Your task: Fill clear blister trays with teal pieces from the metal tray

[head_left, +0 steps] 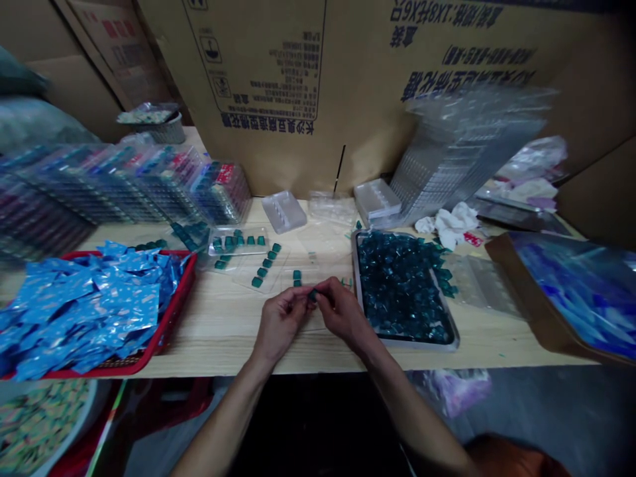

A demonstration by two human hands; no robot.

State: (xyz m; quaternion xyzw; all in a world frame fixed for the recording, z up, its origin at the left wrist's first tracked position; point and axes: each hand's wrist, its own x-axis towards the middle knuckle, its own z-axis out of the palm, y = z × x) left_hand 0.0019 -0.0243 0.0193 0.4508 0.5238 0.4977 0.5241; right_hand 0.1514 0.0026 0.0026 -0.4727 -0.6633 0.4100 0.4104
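My left hand (282, 323) and my right hand (344, 311) meet over the front middle of the wooden table. Both are closed in a pinch on one small dark teal piece (313, 295), held between the fingertips. Just beyond them, more teal pieces (297, 277) sit in a clear plastic tray, partly hidden by my fingers. To the left, a slanted row of teal pieces (264, 265) lies on clear plastic. Behind that row is a clear tray (218, 246) with several pieces. Right of my right hand, a metal tray (356, 278) is heaped with loose teal pieces (402, 285).
A red basket (171, 308) of blue packets (99, 305) stands left, with stacked filled trays (218, 192) behind. Empty clear trays (437, 159) are piled at the back right. An open carton (521, 291) with blue film is far right. A large cardboard box (358, 86) walls the back.
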